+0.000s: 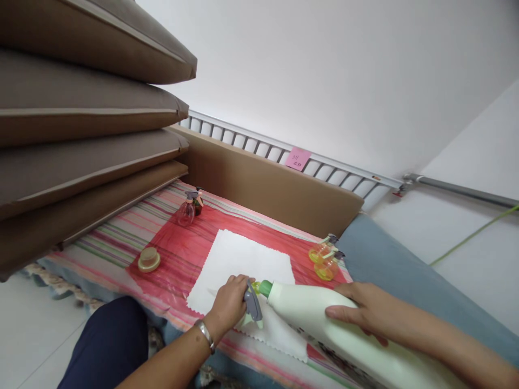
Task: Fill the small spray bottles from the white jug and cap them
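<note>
My left hand (229, 300), with a silver bracelet at its wrist, is closed around a grey and pale green trigger spray head (253, 302). A small yellow part (255, 287) shows just past its fingers, beside the green spout (265, 288) of a large pale green bottle (308, 305). That bottle lies tipped nearly level, spout toward my left hand. Wrapped over its upper side is my right hand (360, 313). Beneath both hands is a white cloth with a zigzag edge (247, 256). Whatever else my left fingers enclose is hidden.
Two small yellow spray bottles (325, 267) stand at right on the red sheet (174, 254). Pink and dark spray bottles (186, 212) stand at the back left, a round cream lidded container (148, 260) nearer. Stacked brown cushions (93, 129) rise at left; a brown panel (259, 178) borders the back.
</note>
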